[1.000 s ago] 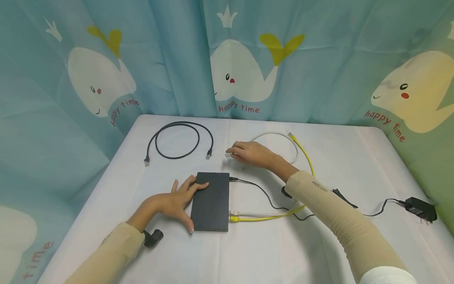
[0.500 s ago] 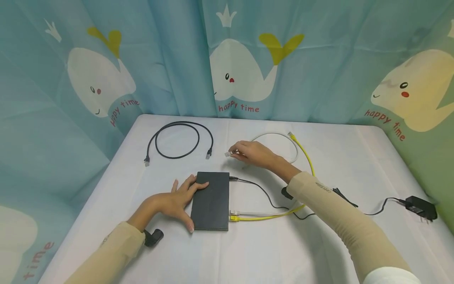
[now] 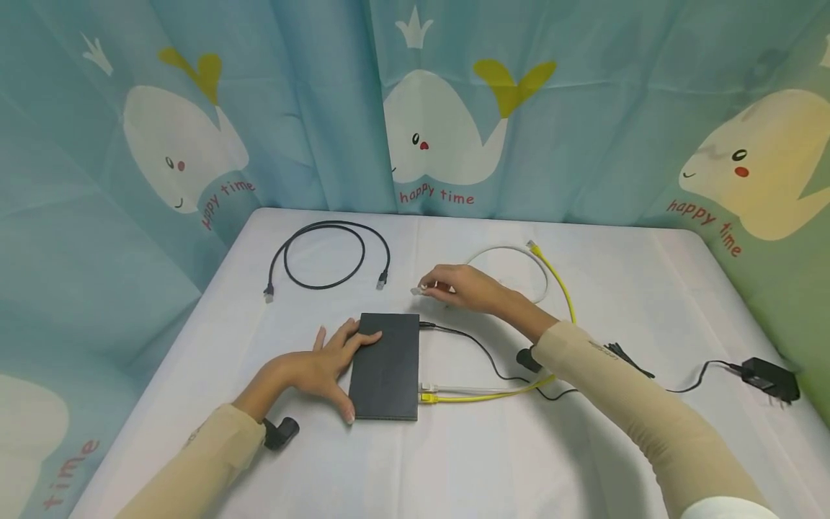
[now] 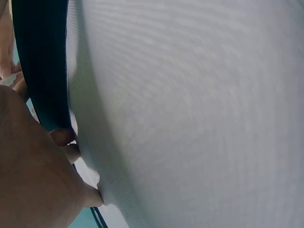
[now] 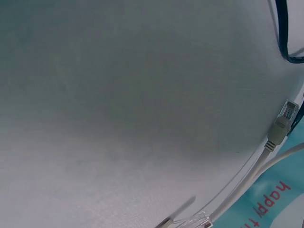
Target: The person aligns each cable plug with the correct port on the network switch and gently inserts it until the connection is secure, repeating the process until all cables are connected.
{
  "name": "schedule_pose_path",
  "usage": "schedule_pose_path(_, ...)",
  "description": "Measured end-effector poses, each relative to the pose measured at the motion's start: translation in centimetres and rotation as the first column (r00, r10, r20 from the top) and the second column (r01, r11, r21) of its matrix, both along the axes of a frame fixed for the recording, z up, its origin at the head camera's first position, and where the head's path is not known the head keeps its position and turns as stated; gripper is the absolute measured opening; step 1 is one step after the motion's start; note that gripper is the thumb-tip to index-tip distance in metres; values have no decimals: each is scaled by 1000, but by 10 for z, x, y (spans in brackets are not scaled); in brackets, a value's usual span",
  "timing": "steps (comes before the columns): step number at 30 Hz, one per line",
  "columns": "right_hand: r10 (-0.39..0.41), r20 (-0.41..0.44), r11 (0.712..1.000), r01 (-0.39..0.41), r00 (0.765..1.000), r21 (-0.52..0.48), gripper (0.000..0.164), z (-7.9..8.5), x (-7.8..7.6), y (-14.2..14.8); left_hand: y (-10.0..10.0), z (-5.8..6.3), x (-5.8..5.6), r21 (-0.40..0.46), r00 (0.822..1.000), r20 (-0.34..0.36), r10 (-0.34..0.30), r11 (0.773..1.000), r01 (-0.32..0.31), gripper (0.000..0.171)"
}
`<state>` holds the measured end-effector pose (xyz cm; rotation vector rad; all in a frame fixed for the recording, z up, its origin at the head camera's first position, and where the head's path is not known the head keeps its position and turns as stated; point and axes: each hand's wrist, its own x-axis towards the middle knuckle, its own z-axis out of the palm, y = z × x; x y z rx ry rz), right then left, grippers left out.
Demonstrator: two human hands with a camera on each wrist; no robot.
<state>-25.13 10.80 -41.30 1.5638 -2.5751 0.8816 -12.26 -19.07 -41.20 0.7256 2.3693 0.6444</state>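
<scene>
My left hand [image 3: 320, 371] rests, fingers spread, against the left side of a flat black box [image 3: 392, 367], with one fingertip on its top and the thumb near its lower left corner. In the left wrist view the hand lies along the dark box [image 4: 45, 61]. Above and right of the box, my right hand [image 3: 467, 287] pinches the clear plug [image 3: 416, 291] of a white network cable [image 3: 512, 248], which loops behind the hand. A white plug [image 3: 428, 388], a yellow plug [image 3: 428, 398] and a black power plug [image 3: 426, 326] sit at the box's right side.
A black network cable [image 3: 324, 287] lies coiled at the back left. The yellow network cable [image 3: 560, 285] runs to a loose plug at the back. At the right edge lies a black power adapter [image 3: 769, 380], its cord crossing the table. A patterned curtain [image 3: 324, 108] stands behind.
My right hand has moved slightly down and to the right, with the white cable's plug in its fingers. My left hand has stayed on the box.
</scene>
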Motion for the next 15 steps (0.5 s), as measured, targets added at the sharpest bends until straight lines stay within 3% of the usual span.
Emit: schedule_pose_path(15,-34,-9,999,34,999,28,15,2,13,5,0,2,1,15,1000,7,-2,1000,2,127)
